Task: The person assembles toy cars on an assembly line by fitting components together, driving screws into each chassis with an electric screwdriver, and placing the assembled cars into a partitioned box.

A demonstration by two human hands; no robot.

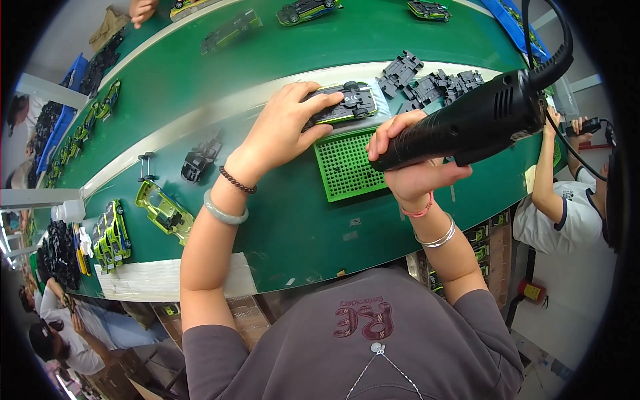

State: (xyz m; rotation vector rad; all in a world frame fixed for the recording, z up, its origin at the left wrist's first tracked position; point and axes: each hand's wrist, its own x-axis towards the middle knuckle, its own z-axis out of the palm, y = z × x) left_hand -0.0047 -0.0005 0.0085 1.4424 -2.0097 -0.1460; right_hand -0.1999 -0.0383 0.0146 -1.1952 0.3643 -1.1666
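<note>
My left hand (283, 127) lies over an upturned toy car (360, 100), thumb and fingers on its black underside and side. The wheels point up and a green body edge shows below. My right hand (415, 160) is wrapped round the front part of a black corded electric screwdriver (467, 123), which is tilted with its cord end up to the right. Its front end is over a green perforated tray (357, 193) dotted with small dark pieces, likely screws. The bit cannot be made out.
Black chassis parts (433, 88) are heaped beyond the tray. Left of my arm are a black part (200, 159), a wheel axle (146, 167), a green car shell (164, 210) and several cars (111, 235). Co-workers sit on both sides; cars stand along the far green surface.
</note>
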